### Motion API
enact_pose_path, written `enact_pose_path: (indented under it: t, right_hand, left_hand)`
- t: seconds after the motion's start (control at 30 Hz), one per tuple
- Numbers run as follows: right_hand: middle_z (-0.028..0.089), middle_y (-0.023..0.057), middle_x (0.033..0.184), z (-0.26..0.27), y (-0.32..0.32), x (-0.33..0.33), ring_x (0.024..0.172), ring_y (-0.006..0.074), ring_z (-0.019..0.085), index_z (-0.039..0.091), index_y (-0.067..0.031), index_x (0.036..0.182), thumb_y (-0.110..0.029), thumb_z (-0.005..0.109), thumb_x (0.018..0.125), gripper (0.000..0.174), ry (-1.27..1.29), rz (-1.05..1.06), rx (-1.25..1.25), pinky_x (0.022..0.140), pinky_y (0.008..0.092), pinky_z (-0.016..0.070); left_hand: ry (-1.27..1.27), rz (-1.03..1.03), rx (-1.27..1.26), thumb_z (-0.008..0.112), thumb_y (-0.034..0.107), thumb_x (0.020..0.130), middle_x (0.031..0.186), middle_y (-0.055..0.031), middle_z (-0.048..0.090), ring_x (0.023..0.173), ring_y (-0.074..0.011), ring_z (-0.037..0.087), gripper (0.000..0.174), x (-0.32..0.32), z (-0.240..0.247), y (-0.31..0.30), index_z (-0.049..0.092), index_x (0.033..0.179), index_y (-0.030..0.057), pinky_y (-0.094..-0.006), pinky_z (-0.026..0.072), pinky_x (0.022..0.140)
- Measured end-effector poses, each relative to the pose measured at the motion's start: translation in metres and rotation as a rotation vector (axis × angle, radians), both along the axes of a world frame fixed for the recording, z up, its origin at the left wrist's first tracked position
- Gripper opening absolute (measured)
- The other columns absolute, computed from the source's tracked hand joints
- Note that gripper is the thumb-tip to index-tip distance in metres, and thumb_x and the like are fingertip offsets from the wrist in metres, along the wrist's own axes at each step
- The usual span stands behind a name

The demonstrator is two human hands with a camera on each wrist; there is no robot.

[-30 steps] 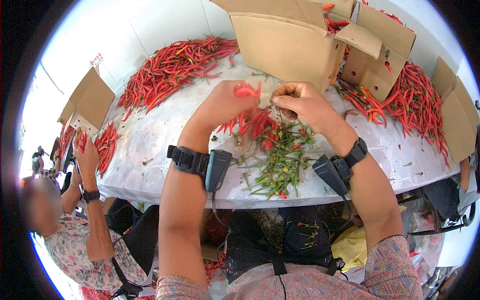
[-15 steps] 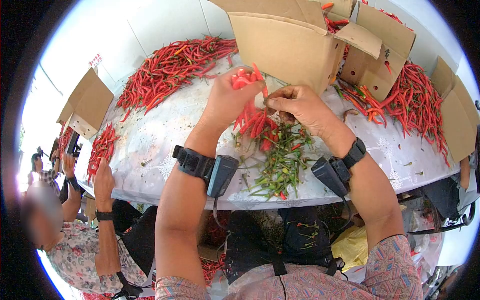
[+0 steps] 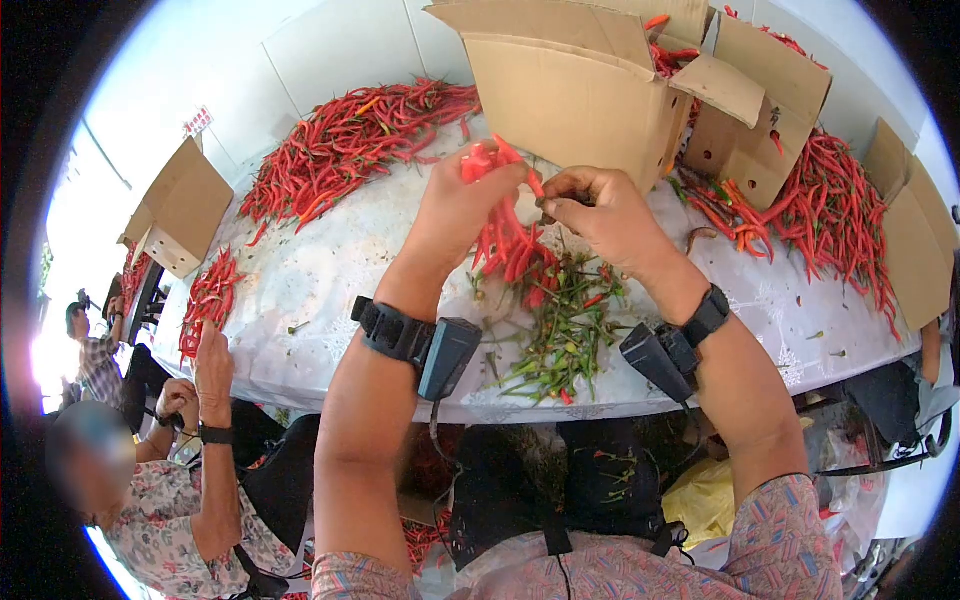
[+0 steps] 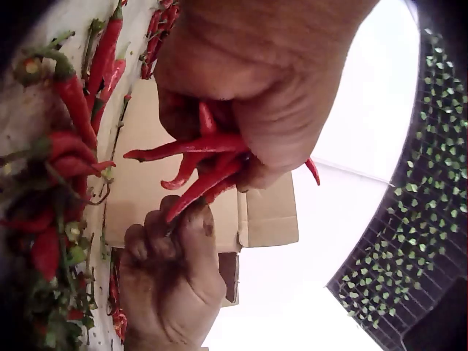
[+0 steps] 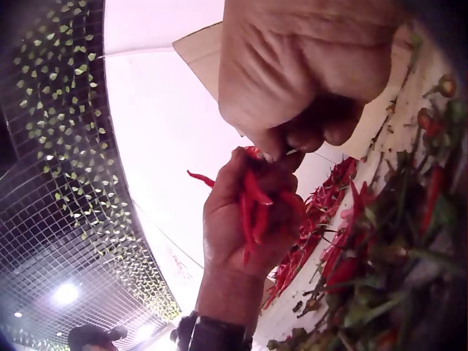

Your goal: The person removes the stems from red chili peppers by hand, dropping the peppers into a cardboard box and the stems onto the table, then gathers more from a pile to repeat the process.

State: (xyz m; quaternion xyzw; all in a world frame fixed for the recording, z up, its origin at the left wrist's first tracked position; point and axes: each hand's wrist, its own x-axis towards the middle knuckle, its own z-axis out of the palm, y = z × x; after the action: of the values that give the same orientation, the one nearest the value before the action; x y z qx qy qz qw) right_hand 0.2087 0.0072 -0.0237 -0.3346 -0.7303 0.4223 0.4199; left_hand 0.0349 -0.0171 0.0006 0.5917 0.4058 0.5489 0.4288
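Observation:
My left hand (image 3: 450, 205) grips a bunch of red chili peppers (image 4: 190, 145), their thin tips sticking out between the fingers. One chili (image 3: 518, 165) slants from this bunch toward my right hand (image 3: 615, 220). Thumb and fingers of the right hand pinch its stem end, seen in the left wrist view close under the bunch. The right fingertips look dark and stained. Below both hands, a small heap of red chilies (image 3: 512, 258) lies against a pile of green stems (image 3: 560, 345) on the pale-covered table (image 3: 330, 300).
A large cardboard box (image 3: 560, 100) stands at the back, with more chilies beside it. Big chili piles lie at back left (image 3: 345, 150) and right (image 3: 835, 220). A smaller open box (image 3: 185, 215) stands at far left. Another person (image 3: 190, 500) sits at left, one hand near some chilies (image 3: 212, 290).
My hands were apart a second ago; the left has moved toward the right, bringing a chili's stem end to the right fingertips. At left, the other person's hands have lowered.

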Motion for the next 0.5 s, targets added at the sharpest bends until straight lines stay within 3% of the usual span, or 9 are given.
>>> enact_pose_path:
  t: [0.07, 0.2, 0.27, 0.37, 0.5]
  right_hand:
    - [0.066, 0.0090, 0.080, -0.006, 0.004, 0.000, 0.073, 0.0130, 0.060, 0.064, 0.0009, 0.090, -0.014, 0.061, 0.077, 0.020, 0.033, 0.046, 0.090, 0.070, 0.0284, 0.0470]
    - [0.065, 0.0088, 0.080, -0.009, 0.005, -0.002, 0.073, 0.0126, 0.059, 0.063, 0.0006, 0.090, -0.013, 0.060, 0.077, 0.019, 0.087, 0.083, 0.103, 0.069, 0.0281, 0.0465]
    - [0.057, -0.0022, 0.075, -0.010, 0.007, -0.001, 0.061, 0.0031, 0.046, 0.060, -0.0010, 0.088, -0.006, 0.057, 0.081, 0.009, 0.114, 0.095, 0.042, 0.054, 0.0189, 0.0382]
    - [0.056, -0.0022, 0.074, -0.009, 0.009, 0.002, 0.060, 0.0028, 0.046, 0.059, -0.0022, 0.087, -0.006, 0.056, 0.081, 0.008, 0.136, 0.058, 0.035, 0.053, 0.0185, 0.0377]
    - [0.056, -0.0018, 0.075, -0.013, 0.011, 0.000, 0.064, 0.0039, 0.047, 0.060, -0.0022, 0.087, -0.006, 0.056, 0.080, 0.008, 0.120, 0.014, 0.015, 0.057, 0.0196, 0.0397]
  left_hand:
    - [-0.091, -0.023, -0.016, 0.058, 0.010, 0.080, 0.072, -0.0008, 0.057, 0.063, -0.0053, 0.050, 0.007, 0.002, 0.000, 0.000, 0.059, 0.083, 0.0029, -0.0208, 0.0394, 0.052]
    - [-0.160, -0.063, -0.041, 0.057, 0.009, 0.081, 0.073, -0.0020, 0.058, 0.063, -0.0068, 0.051, 0.006, 0.000, 0.002, 0.002, 0.058, 0.081, 0.0031, -0.0209, 0.0403, 0.054]
    - [-0.258, 0.005, -0.001, 0.057, 0.009, 0.082, 0.072, -0.0022, 0.058, 0.062, -0.0077, 0.051, 0.005, 0.000, 0.005, 0.009, 0.057, 0.080, 0.0038, -0.0212, 0.0409, 0.055]
    - [-0.351, 0.139, 0.154, 0.056, 0.007, 0.083, 0.072, -0.0039, 0.057, 0.064, -0.0096, 0.053, 0.005, -0.011, 0.031, 0.014, 0.056, 0.082, 0.0023, -0.0221, 0.0424, 0.057]
    - [-0.151, 0.274, 0.426, 0.057, 0.010, 0.081, 0.072, -0.0039, 0.056, 0.060, -0.0089, 0.051, 0.009, 0.010, 0.097, 0.006, 0.056, 0.083, 0.0007, -0.0219, 0.0418, 0.055]
